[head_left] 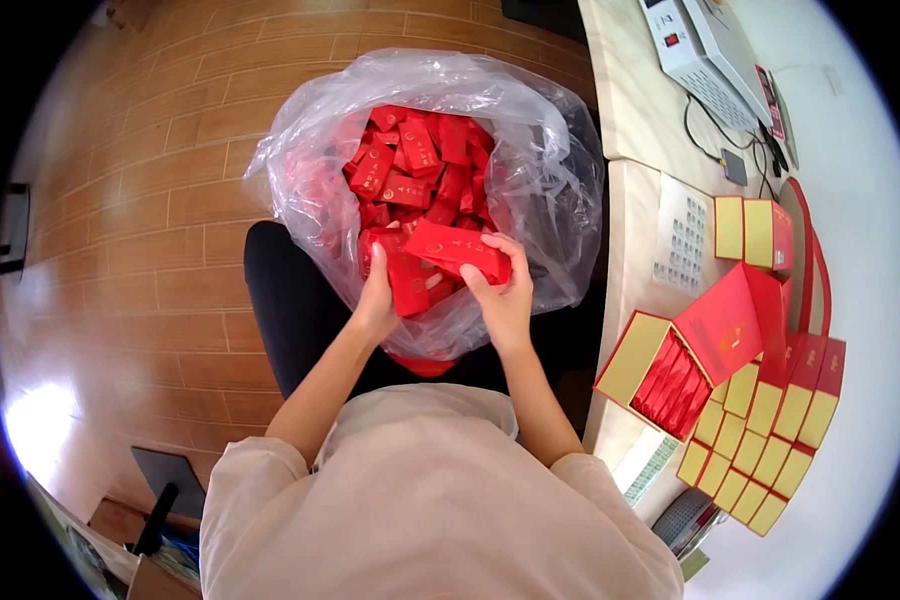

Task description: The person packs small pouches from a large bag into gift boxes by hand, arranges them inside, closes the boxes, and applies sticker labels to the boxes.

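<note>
A large clear plastic bag [550, 180] stands open in front of me, full of small red packets [405, 190] with gold print. Over the near side of the bag, my left hand [375, 295] is closed on a red packet [406, 280] held upright. My right hand [503, 285] grips another red packet [455, 247], or a small stack of them, lying crosswise with its left end against the left hand's packet. On the table to the right, an open red and gold box [635, 350] holds a row of red packets [673, 388] standing on edge.
Several closed red and gold boxes [760, 425] are stacked beside the open box. Behind them are two more boxes [753, 232], a sheet of stickers [682, 240], and a white machine [705, 60] with cables. Wooden-look floor [160, 220] lies to the left.
</note>
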A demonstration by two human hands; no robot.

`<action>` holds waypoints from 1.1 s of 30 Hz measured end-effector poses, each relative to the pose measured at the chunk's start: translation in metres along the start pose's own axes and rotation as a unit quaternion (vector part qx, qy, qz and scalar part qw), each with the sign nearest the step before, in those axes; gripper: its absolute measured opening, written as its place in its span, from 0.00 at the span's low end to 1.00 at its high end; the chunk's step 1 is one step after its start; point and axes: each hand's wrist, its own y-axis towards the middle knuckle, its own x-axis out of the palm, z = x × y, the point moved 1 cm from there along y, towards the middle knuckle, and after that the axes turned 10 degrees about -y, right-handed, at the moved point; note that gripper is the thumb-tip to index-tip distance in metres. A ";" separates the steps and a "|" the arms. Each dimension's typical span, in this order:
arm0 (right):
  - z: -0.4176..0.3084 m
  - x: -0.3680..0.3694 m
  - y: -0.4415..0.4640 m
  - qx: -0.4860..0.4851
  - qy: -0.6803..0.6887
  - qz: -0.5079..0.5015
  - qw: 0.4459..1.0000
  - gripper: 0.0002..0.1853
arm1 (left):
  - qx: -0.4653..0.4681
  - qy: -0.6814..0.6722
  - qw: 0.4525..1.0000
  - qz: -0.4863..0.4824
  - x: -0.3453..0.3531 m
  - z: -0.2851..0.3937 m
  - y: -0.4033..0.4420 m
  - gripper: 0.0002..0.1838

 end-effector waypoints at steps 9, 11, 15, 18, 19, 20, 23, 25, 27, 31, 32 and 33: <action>-0.011 0.008 -0.046 -0.062 -0.139 0.110 0.982 0.17 | 0.119 0.245 0.954 -0.128 0.058 -0.021 -0.014 0.30; -0.029 -0.015 -0.046 -0.068 -0.133 0.103 0.983 0.16 | 0.134 0.335 0.918 -0.164 0.064 -0.024 -0.019 0.31; -0.073 -0.055 -0.062 -0.091 -0.208 0.050 0.973 0.27 | 0.220 0.512 0.804 -0.209 0.098 -0.045 -0.048 0.47; -0.105 -0.087 -0.083 -0.108 -0.222 0.123 0.961 0.36 | 0.175 0.492 0.805 -0.283 0.117 -0.068 -0.066 0.55; -0.111 -0.096 -0.091 -0.095 -0.214 0.156 0.960 0.38 | 0.155 0.479 0.807 -0.309 0.123 -0.077 -0.069 0.58; -0.114 -0.108 -0.100 -0.094 -0.211 0.193 0.954 0.38 | 0.134 0.468 0.808 -0.333 0.130 -0.088 -0.073 0.62; -0.122 -0.149 -0.130 -0.075 -0.198 0.296 0.931 0.36 | 0.072 0.446 0.800 -0.395 0.159 -0.120 -0.080 0.69; -0.130 -0.185 -0.152 -0.051 -0.273 0.341 0.898 0.38 | 0.083 0.337 0.670 -0.656 0.198 -0.137 -0.085 0.71; -0.122 -0.221 -0.174 -0.018 -0.266 0.420 0.867 0.39 | 0.067 0.411 0.568 -0.710 0.238 -0.147 -0.085 0.56; -0.118 -0.301 -0.205 -0.024 -0.264 0.562 0.783 0.38 | 0.118 0.481 0.516 -0.699 0.299 -0.192 -0.082 0.29; -0.121 -0.315 -0.209 -0.016 -0.240 0.579 0.779 0.40 | 0.102 0.507 0.478 -0.710 0.310 -0.209 -0.077 0.25; -0.119 -0.328 -0.212 0.005 -0.250 0.593 0.765 0.42 | 0.085 0.531 0.439 -0.720 0.319 -0.225 -0.073 0.21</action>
